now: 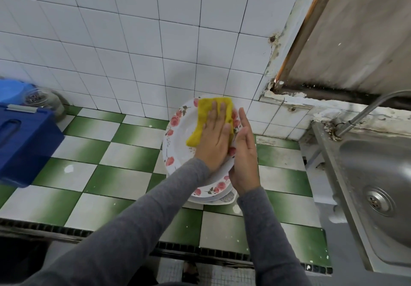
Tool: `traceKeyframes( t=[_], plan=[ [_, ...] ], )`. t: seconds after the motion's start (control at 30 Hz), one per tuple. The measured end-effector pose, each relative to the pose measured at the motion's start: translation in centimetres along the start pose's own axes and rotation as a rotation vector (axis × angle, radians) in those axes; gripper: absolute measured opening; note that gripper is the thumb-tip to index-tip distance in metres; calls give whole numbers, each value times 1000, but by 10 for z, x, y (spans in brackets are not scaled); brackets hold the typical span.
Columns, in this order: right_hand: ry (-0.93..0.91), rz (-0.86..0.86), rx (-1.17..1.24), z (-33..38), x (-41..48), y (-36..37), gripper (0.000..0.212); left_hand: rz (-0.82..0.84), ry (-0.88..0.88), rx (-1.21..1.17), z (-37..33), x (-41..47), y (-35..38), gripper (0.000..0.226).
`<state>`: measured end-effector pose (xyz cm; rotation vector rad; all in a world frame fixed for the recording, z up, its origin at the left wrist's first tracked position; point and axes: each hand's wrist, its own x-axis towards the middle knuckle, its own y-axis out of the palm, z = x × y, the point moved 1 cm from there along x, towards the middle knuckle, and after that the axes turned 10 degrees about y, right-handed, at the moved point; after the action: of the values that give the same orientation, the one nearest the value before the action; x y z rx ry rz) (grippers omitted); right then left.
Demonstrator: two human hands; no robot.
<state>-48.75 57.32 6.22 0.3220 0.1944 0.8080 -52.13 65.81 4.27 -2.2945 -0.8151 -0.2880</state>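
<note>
Two hands work on a flowered plate [178, 138], tilted atop a stack of plates [224, 197] on the green-and-white tiled counter [124, 174]. The left hand [213, 138] presses a yellow cloth [204, 112] flat against the plate's face, fingers straight and close together. The right hand [244, 154] steadies the rim, fingers extended. Wiping appears to be under way, and the plates beneath are likely still to be done.

The plate [178, 134] is coloured white, and its rim is patterned with pink roses and dark leaves. The cloth [205, 116] is dyed bright yellow. The tabletop [124, 174] is chequered in green and white tiles; the wall [133, 40] is tiled in white with dark joints. The box [24, 138] is coloured deep blue, the sleeves [133, 219] grey.
</note>
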Motion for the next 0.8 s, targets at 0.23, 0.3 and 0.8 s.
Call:
traceKeyframes(
  t=[0.23,0.3,0.8],
  plan=[
    [19,7,-105,-1,1,-3,39,12,3,215,22,4,-7,65],
    [3,15,-145,0,1,0,40,-38,-148,207,31,21,-12,69],
    [-8,58,-255,8,6,9,36,-154,-145,148,51,11,-6,59]
  ],
)
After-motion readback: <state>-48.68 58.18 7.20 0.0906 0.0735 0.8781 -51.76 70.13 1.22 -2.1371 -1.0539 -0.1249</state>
